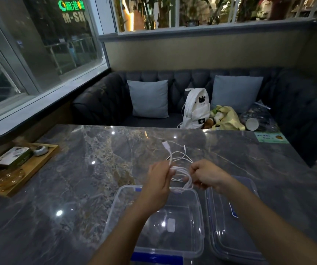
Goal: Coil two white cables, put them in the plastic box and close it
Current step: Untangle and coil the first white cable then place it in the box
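Both hands hold a white cable [180, 174] in loose loops above the far rim of the clear plastic box [115, 205]. My left hand [159, 180] grips the left side of the loops and my right hand [206, 175] pinches the right side. A plug end of the cable sticks up beyond the hands, and thin strands hang between them. The box stands open on the marble table, with a white rectangular label or item visible through its bottom. Its clear lid [228, 222] with blue clips lies flat just right of the box. I cannot tell whether one or two cables are in the loops.
A wooden tray [29, 169] with a small box and a glass dish sits at the table's left edge. A green card [270, 137] lies at the far right corner. Behind the table a dark sofa holds cushions, a white backpack [196, 109] and bags.
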A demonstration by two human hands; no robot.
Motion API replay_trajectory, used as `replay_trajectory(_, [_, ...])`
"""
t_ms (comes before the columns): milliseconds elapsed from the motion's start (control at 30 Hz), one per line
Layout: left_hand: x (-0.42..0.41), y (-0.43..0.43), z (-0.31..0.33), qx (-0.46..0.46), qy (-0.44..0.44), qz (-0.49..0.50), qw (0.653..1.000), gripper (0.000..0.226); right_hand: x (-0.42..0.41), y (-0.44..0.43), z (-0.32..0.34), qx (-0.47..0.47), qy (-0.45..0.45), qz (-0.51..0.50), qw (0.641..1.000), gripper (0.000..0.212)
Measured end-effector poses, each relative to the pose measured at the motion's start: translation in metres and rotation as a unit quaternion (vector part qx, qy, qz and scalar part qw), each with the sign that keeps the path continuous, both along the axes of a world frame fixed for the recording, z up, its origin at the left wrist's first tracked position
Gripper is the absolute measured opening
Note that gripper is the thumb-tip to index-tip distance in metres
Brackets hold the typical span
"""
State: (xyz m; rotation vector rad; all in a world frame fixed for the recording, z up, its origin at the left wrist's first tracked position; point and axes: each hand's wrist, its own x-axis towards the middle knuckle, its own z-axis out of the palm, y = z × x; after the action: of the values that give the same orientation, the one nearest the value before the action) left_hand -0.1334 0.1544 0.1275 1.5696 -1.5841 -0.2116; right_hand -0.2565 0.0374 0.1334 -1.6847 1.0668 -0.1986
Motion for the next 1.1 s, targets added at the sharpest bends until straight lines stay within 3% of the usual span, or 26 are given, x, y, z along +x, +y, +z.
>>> replay_trajectory(100, [0.006,-0.002,-0.004,0.020,0.026,0.045,0.998,0.028,0.002,0.003,0.006,-0.034,-0.018,0.066,0.997,0.034])
replay_trajectory(267, [0.009,-0.003,-0.008,0.064,0.097,0.109,0.987,0.026,0.003,0.008,0.004,-0.050,-0.073,0.072,0.993,0.026])
replay_trajectory(467, [0.014,-0.010,-0.014,0.072,0.124,0.208,0.968,0.027,0.007,0.016,0.001,-0.013,-0.169,0.000,0.986,0.031])
replay_trajectory(667, [0.005,-0.008,-0.016,0.080,0.184,0.185,0.962,0.025,0.013,0.023,-0.004,-0.156,-0.114,0.039,0.980,0.008])
replay_trajectory(833, [-0.001,-0.010,-0.013,0.087,0.292,0.163,0.939,0.026,0.011,0.019,-0.005,0.014,-0.185,-0.003,0.983,0.015])
replay_trajectory(900, [-0.003,-0.010,-0.011,0.094,0.319,0.158,0.930,0.026,0.009,0.019,-0.005,0.015,-0.180,0.002,0.984,0.017])
replay_trajectory(933, [-0.003,-0.010,-0.010,0.100,0.336,0.157,0.923,0.026,0.009,0.019,-0.005,-0.032,-0.156,0.009,0.987,0.019])
replay_trajectory(1000, [-0.002,-0.011,-0.008,0.113,0.376,0.153,0.907,0.026,0.008,0.020,-0.008,-0.221,-0.079,0.043,0.971,0.023])
replay_trajectory(1100, [-0.003,-0.011,-0.007,0.123,0.413,0.122,0.894,0.026,0.006,0.024,-0.011,-0.479,-0.024,0.134,0.867,0.018])
